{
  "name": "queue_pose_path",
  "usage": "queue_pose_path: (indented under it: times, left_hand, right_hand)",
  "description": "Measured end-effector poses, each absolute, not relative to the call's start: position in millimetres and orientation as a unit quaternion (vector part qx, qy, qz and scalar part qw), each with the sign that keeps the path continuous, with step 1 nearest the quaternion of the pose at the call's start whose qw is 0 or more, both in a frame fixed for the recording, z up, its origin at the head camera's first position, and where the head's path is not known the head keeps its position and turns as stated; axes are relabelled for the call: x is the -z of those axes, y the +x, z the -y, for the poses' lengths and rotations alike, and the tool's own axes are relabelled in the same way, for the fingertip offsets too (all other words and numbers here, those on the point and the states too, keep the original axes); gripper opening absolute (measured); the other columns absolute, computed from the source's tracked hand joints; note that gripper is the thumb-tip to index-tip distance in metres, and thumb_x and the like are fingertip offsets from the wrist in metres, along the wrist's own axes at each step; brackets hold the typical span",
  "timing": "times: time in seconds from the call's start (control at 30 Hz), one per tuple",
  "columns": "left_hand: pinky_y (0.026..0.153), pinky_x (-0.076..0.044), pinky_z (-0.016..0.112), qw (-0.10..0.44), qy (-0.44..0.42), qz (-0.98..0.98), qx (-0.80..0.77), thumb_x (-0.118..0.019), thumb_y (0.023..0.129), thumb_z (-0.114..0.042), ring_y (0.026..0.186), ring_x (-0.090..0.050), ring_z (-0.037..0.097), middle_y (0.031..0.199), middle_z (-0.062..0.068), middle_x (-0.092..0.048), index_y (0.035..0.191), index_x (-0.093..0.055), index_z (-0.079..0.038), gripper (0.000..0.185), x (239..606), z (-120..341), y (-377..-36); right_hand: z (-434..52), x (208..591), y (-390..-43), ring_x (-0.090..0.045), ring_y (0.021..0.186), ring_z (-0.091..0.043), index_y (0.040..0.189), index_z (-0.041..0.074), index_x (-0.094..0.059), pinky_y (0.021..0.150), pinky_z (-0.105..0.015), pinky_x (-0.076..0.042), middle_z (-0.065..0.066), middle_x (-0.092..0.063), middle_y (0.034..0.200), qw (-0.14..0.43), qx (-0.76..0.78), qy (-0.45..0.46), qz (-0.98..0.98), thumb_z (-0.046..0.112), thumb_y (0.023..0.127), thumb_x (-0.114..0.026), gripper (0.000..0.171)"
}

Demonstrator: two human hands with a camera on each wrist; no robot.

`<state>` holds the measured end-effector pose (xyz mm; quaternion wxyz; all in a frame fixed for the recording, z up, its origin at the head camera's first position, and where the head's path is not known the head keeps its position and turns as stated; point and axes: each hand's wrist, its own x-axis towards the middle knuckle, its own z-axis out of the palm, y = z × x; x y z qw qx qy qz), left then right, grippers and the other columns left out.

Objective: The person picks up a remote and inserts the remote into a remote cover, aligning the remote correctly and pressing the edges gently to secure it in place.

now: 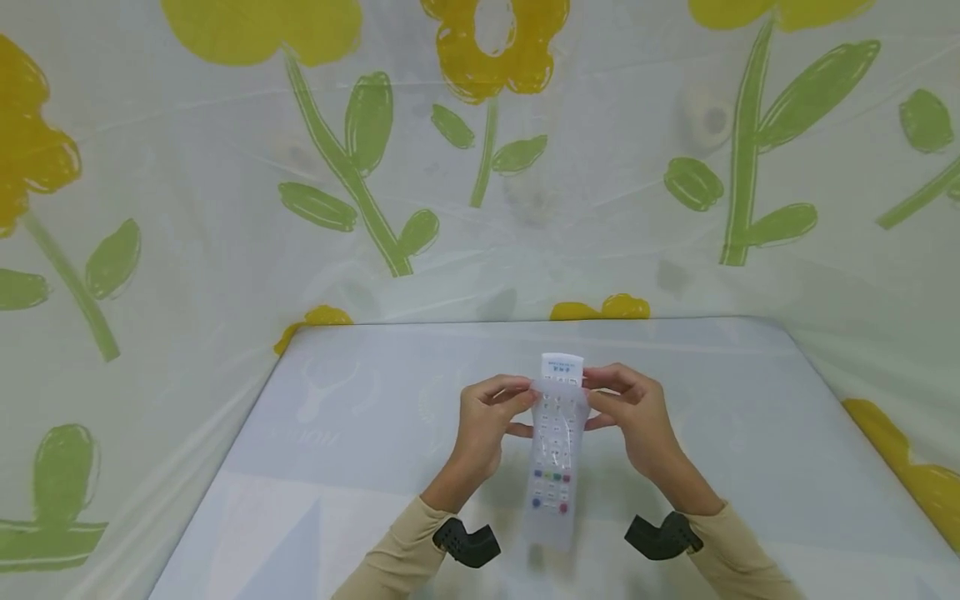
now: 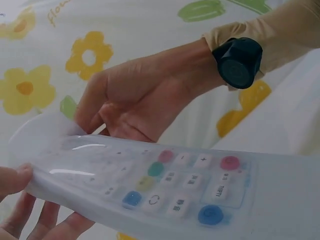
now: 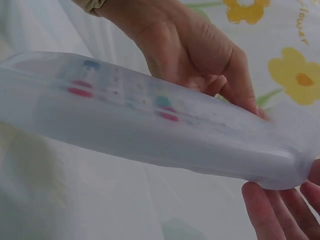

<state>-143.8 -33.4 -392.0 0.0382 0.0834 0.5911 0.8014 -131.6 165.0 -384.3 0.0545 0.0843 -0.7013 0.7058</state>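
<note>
A white remote control with rows of buttons stands nearly upright in the head view, mostly inside a translucent soft sleeve. Its upper end sticks out past the sleeve's mouth. Coloured buttons show through the film, and the sleeve's lower part hangs past them. My left hand pinches the mouth's left edge between thumb and fingers. On the opposite edge, my right hand pinches the sleeve the same way. In the left wrist view the sleeve's mouth flares wide between the left fingertips and the right hand.
Beneath the hands lies a table with a pale, faintly patterned cover. Behind it hangs a white cloth printed with yellow flowers and green leaves. Each wrist wears a black device, one on the left and one on the right.
</note>
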Motion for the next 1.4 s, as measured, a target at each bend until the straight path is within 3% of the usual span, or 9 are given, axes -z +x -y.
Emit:
queue_pose_path:
  times: [0.17, 0.3, 0.57, 0.87, 1.4]
  left_hand:
    - [0.058, -0.057, 0.044, 0.067, 0.122, -0.594, -0.792, -0.065, 0.086, -0.003, 0.088, -0.065, 0.023, 0.106, 0.011, -0.065, 0.108, -0.066, 0.006, 0.024, 391, 34, -147]
    - [0.058, -0.057, 0.045, 0.066, 0.137, -0.596, -0.788, -0.065, 0.087, -0.004, 0.085, -0.063, 0.023, 0.101, 0.01, -0.065, 0.11, -0.066, 0.005, 0.024, 391, 36, -148]
    - [0.058, -0.057, 0.044, 0.054, 0.141, -0.589, -0.794, -0.065, 0.087, -0.004, 0.086, -0.063, 0.022, 0.101, 0.01, -0.064, 0.112, -0.065, 0.005, 0.026, 392, 38, -150]
    - [0.059, -0.057, 0.04, 0.063, 0.166, -0.612, -0.77, -0.066, 0.087, -0.001, 0.091, -0.065, 0.023, 0.113, 0.014, -0.064, 0.119, -0.064, 0.002, 0.033, 395, 41, -150]
    - [0.059, -0.057, 0.042, 0.074, 0.131, -0.611, -0.777, -0.068, 0.085, -0.001, 0.088, -0.066, 0.023, 0.104, 0.012, -0.067, 0.114, -0.066, 0.004, 0.03, 400, 40, -154]
  right_hand:
    - [-167, 386, -133, -0.065, 0.088, -0.019, 0.117, -0.008, -0.059, 0.065, -0.036, -0.058, -0.001, -0.065, 0.107, 0.032, -0.701, 0.058, 0.71, 0.012, 0.092, -0.061, 0.032]
    - [-170, 389, -133, -0.064, 0.091, -0.02, 0.12, -0.007, -0.058, 0.069, -0.036, -0.057, -0.002, -0.064, 0.11, 0.016, -0.706, 0.053, 0.706, 0.02, 0.094, -0.061, 0.037]
    - [-173, 396, -128, -0.066, 0.092, -0.018, 0.109, -0.014, -0.061, 0.074, -0.033, -0.056, -0.003, -0.068, 0.102, 0.06, -0.696, 0.137, 0.702, -0.001, 0.087, -0.065, 0.026]
    - [-165, 401, -125, -0.067, 0.084, -0.018, 0.098, -0.005, -0.068, 0.066, -0.033, -0.057, -0.014, -0.065, 0.094, 0.154, -0.659, 0.175, 0.715, -0.007, 0.085, -0.064, 0.014]
    - [-156, 399, -128, -0.069, 0.079, -0.018, 0.098, -0.005, -0.068, 0.064, -0.037, -0.058, -0.013, -0.065, 0.091, 0.136, -0.655, 0.115, 0.735, 0.003, 0.088, -0.066, 0.014]
